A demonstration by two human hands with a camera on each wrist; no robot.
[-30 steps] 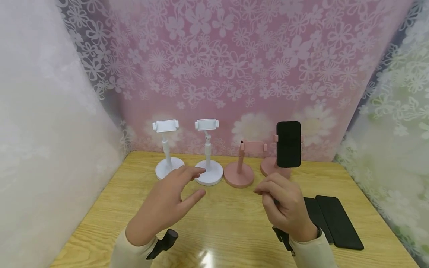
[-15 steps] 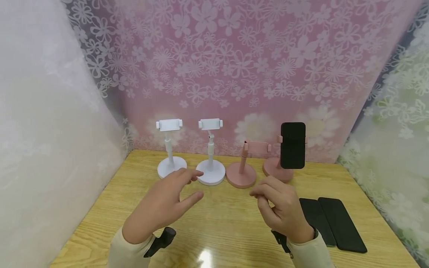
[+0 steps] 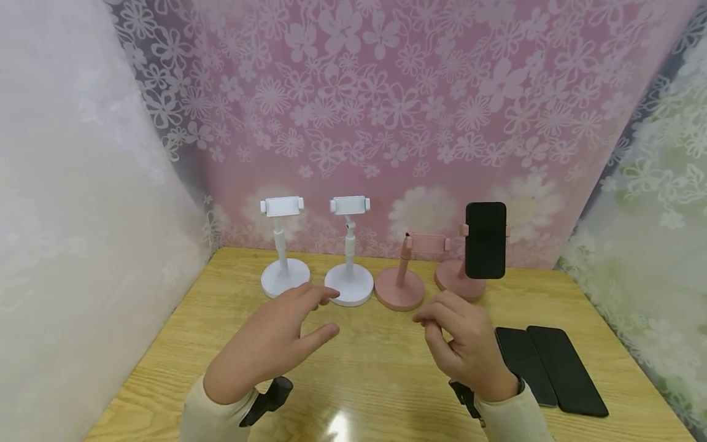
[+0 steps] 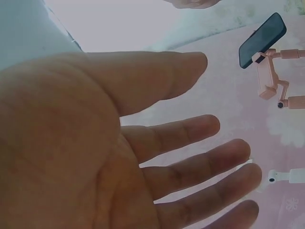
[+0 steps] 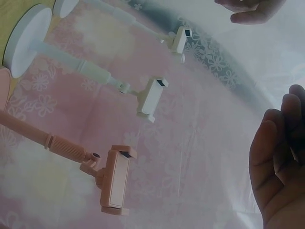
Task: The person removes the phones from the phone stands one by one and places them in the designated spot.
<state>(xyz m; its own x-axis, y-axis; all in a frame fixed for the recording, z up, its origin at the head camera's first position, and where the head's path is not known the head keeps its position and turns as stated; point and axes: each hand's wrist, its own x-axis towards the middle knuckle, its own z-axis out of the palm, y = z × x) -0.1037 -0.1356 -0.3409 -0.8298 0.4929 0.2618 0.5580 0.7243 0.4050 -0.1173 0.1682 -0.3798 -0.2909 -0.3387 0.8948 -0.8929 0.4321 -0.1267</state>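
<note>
In the head view my left hand (image 3: pixel 270 344) hovers over the table with fingers and thumb spread, holding nothing. Its palm and straight fingers fill much of the left wrist view. My right hand (image 3: pixel 464 344) hangs above the table on the other side, fingers loosely bent and nothing in them. Beyond the hands stand a left white phone stand (image 3: pixel 280 242), another white phone stand (image 3: pixel 350 245), a pink phone stand (image 3: pixel 402 270) and a second pink phone stand (image 3: pixel 455 279). A black smartphone (image 3: pixel 486 239) sits upright in the clamp of the rightmost stand.
Two dark phones lie side by side on the wooden table (image 3: pixel 364 393), right of my right hand: an inner phone (image 3: pixel 527 368) and an outer phone (image 3: pixel 569 371). A pink floral curtain (image 3: pixel 342 123) hangs behind the stands, with pale curtains at both sides.
The head view has shifted slightly, so the stands and phones appear a little further right. Both hands keep nearly the same pose, and nothing has been picked up or put down.
</note>
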